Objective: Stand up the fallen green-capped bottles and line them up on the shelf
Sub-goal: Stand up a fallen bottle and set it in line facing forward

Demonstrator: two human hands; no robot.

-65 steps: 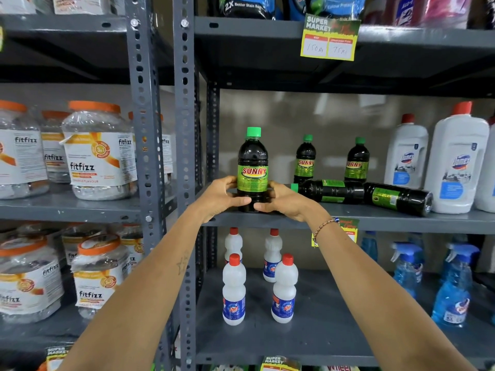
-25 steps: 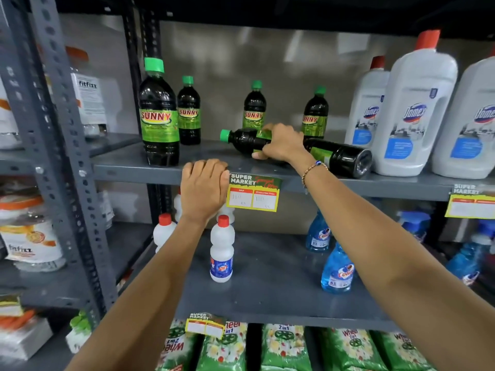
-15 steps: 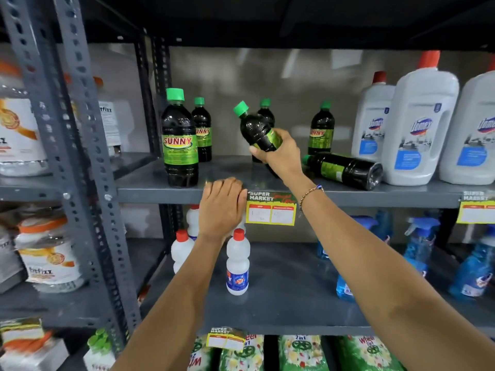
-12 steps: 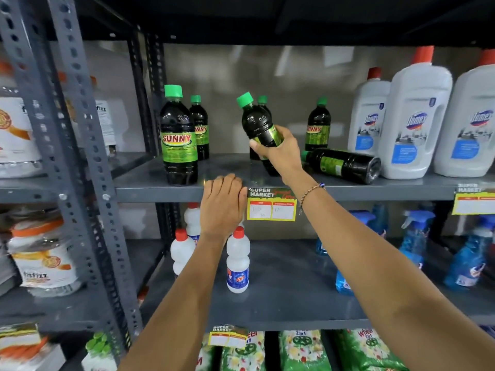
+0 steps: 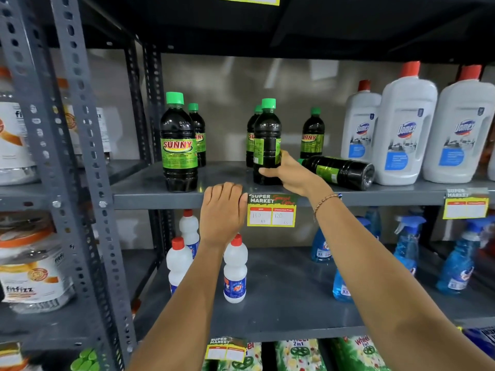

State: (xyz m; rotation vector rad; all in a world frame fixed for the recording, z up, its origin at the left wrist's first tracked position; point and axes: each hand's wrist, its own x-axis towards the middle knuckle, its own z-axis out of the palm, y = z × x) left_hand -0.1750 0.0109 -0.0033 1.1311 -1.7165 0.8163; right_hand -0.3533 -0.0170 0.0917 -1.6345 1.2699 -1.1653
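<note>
A dark green-capped bottle (image 5: 266, 137) stands upright near the front of the grey shelf (image 5: 150, 194), and my right hand (image 5: 288, 175) grips its lower part from the right. Another dark bottle (image 5: 340, 171) lies on its side just right of that hand, cap pointing left. One upright Sunny bottle (image 5: 179, 145) stands at the front left. Three more stand at the back: one (image 5: 198, 135) behind it, one (image 5: 251, 137) half hidden behind the held bottle, one (image 5: 312, 135) further right. My left hand (image 5: 223, 207) rests fingers-down on the shelf's front edge, holding nothing.
Large white Domex bottles (image 5: 403, 135) stand right of the lying bottle. A yellow price tag (image 5: 272, 211) hangs on the shelf edge. Below are small white red-capped bottles (image 5: 235, 274) and blue spray bottles (image 5: 455, 266). A grey perforated upright (image 5: 80, 156) separates fitfizz jars (image 5: 32, 274) at left.
My right hand lifted one fallen bottle off the shelf, tilted it up and set it upright near the front. The left hand stayed on the shelf edge.
</note>
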